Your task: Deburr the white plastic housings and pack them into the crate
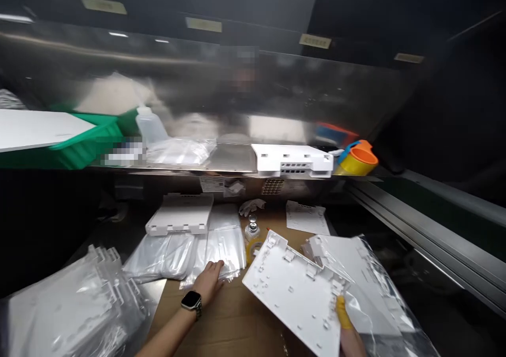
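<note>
My right hand (348,325), with a yellow finger cover on its thumb, grips a white plastic housing panel (294,293) by its right edge. The panel is tilted, its inner side with small clips and posts facing me. My left hand (212,280), a watch on its wrist, reaches over the near edge of a stack of clear plastic bags (227,243). Its fingers are stretched out and touch the bags. More clear bags (162,257) lie to the left, with a white housing (179,214) on top of them.
Bagged white panels are stacked at left (63,309) and right (363,283). A pump bottle (252,228), yellow tape roll (253,249) and glove (252,206) lie mid-table. The metal shelf (233,159) above bears a green bin (79,146), white housing (294,159) and coloured tape rolls (358,159).
</note>
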`<action>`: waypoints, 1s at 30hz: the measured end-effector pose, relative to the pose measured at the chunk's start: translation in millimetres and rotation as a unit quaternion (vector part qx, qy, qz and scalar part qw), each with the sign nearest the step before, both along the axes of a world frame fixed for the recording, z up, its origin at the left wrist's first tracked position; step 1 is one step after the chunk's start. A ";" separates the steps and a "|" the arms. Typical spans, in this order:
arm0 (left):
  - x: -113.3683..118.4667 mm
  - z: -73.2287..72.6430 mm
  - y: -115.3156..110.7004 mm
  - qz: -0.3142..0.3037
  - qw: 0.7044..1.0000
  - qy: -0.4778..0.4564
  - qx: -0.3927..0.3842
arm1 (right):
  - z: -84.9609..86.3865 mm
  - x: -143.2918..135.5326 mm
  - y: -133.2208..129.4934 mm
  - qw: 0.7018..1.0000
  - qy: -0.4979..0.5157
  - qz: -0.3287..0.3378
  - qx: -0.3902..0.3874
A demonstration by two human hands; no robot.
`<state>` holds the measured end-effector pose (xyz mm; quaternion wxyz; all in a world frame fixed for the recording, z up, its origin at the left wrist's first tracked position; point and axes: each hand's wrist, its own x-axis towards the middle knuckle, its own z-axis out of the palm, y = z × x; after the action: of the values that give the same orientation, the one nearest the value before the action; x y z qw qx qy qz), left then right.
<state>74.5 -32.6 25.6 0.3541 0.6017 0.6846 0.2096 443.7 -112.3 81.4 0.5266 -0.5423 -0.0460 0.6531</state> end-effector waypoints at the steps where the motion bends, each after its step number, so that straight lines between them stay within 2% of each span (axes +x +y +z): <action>1: -3.1 -4.9 6.4 -0.026 0.999 0.037 -0.010 | 6.6 4.5 -3.2 1.000 -0.005 -0.011 0.000; 4: -10.3 -10.7 20.7 -0.086 0.989 0.119 -0.034 | 25.4 11.2 -14.4 0.997 0.004 -0.066 0.029; 7: -16.7 -6.7 33.9 -0.125 0.978 0.163 -0.036 | 39.3 11.2 -25.3 0.991 0.001 -0.119 0.064; 10: -23.5 -1.2 48.7 -0.138 0.975 0.174 -0.032 | 45.0 11.1 -35.3 0.988 0.007 -0.140 0.064; 13: -30.8 -0.9 62.6 -0.125 0.978 0.160 -0.046 | 43.5 12.1 -42.8 0.989 -0.001 -0.136 0.059; 17: -41.8 -8.1 73.3 -0.107 0.987 0.088 -0.080 | 36.4 6.6 -43.3 0.989 -0.032 -0.131 0.052; 20: -48.6 -14.6 74.2 -0.083 0.994 0.034 -0.068 | 24.8 -9.5 -36.1 0.992 -0.052 -0.105 0.056; 25: -50.5 -25.0 72.2 -0.035 0.999 -0.001 -0.021 | -7.8 -57.8 -23.0 0.980 -0.176 -0.036 0.082; 30: -49.3 -35.5 75.4 -0.027 0.999 -0.028 -0.021 | -30.8 -117.4 -14.6 0.940 -0.263 0.078 0.204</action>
<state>25.2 42.8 -9.9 0.3911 0.6063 0.6621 0.2026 326.3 -126.9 50.6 0.5424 -0.5701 -0.3579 0.5027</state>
